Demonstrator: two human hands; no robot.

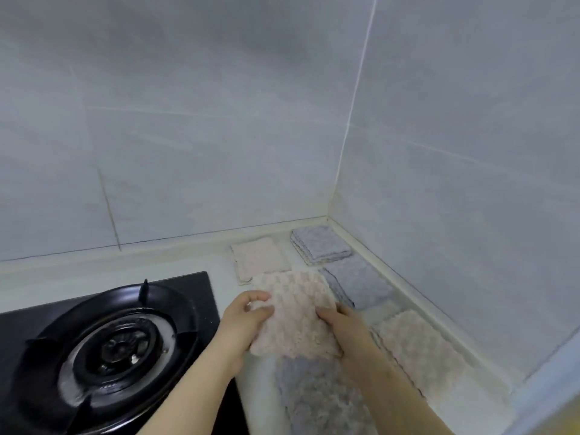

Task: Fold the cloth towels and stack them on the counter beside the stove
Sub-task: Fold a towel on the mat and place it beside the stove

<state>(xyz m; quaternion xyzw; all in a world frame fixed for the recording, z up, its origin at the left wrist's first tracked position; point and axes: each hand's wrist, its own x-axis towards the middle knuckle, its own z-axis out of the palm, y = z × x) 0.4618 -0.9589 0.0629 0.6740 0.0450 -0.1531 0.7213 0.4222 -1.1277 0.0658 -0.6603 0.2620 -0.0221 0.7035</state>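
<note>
A pink cloth towel (296, 312) is held just above the white counter (201, 262), to the right of the stove. My left hand (248, 321) grips its left edge and my right hand (343, 324) grips its right edge. A small stack of folded grey towels (320, 244) lies in the back corner. Left of the stack lies a folded pink towel (260, 257). Another grey towel (361, 285) lies flat near the right wall, and a pink one (420, 350) lies nearer me. A grey towel (317, 397) lies under my forearms.
A black gas stove (103, 346) with a round burner and pan supports fills the lower left. Grey tiled walls (455, 152) close the counter at the back and right, meeting in a corner behind the stack.
</note>
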